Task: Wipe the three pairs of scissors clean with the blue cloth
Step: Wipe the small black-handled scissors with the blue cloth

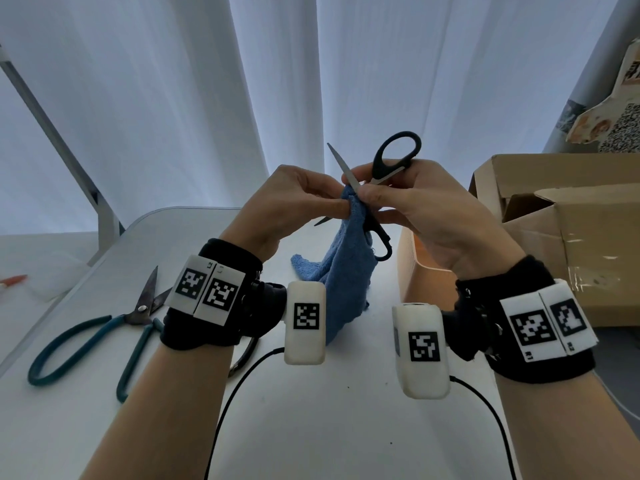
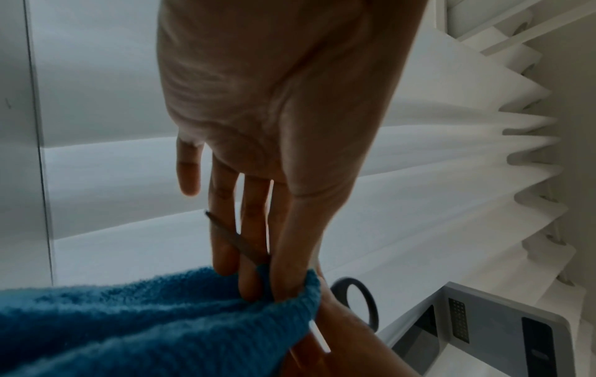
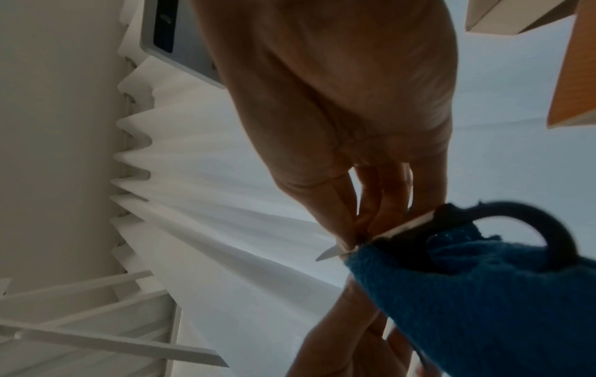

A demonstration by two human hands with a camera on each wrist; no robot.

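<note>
the white table (image 1: 311,427) is bare near the person; teal scissors (image 1: 104,337) lie left, a cardboard box (image 1: 571,237) blocks the right side.

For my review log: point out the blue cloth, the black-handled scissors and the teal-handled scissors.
blue cloth (image 1: 341,271), head view, on its hanging middle.
black-handled scissors (image 1: 398,157), head view, on the upper handle loop.
teal-handled scissors (image 1: 140,309), head view, on the pivot screw.

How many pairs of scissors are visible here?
2 clearly: black-handled scissors held open in the hands, teal-handled scissors on the table. A dark loop under the left wrist may be a third.
</note>
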